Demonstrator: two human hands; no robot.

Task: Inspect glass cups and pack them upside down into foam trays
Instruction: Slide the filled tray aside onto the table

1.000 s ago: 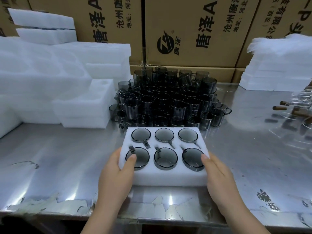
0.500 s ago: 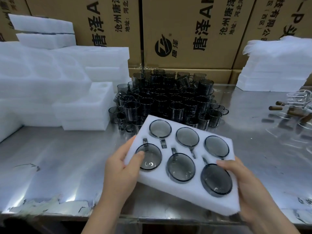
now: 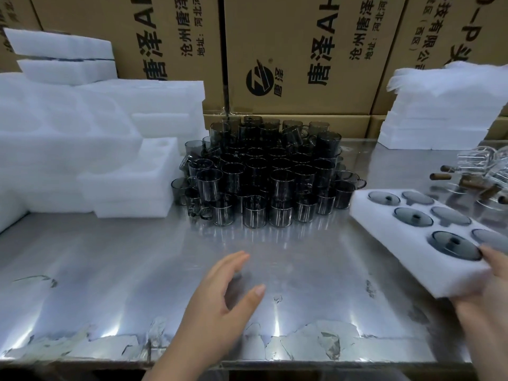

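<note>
A white foam tray (image 3: 395, 243) filled with several upside-down smoky glass cups hangs tilted at the right edge of the view. My right hand (image 3: 486, 303) grips its near corner, thumb on top beside the nearest cup (image 3: 453, 244). My left hand (image 3: 220, 301) floats over the steel table (image 3: 110, 270) with relaxed, spread fingers and holds nothing. A dense pile of loose smoky cups (image 3: 264, 174) stands at the table's middle back.
Empty foam trays (image 3: 132, 182) are stacked at the left. More foam sheets (image 3: 439, 111) are piled at the back right. Clear glassware with brown handles (image 3: 472, 174) lies at the far right. Cardboard boxes (image 3: 297, 50) wall off the back.
The filled tray has swung from the table's middle to the right, carried by my right hand alone. My left hand has let go of it and now hovers open.
</note>
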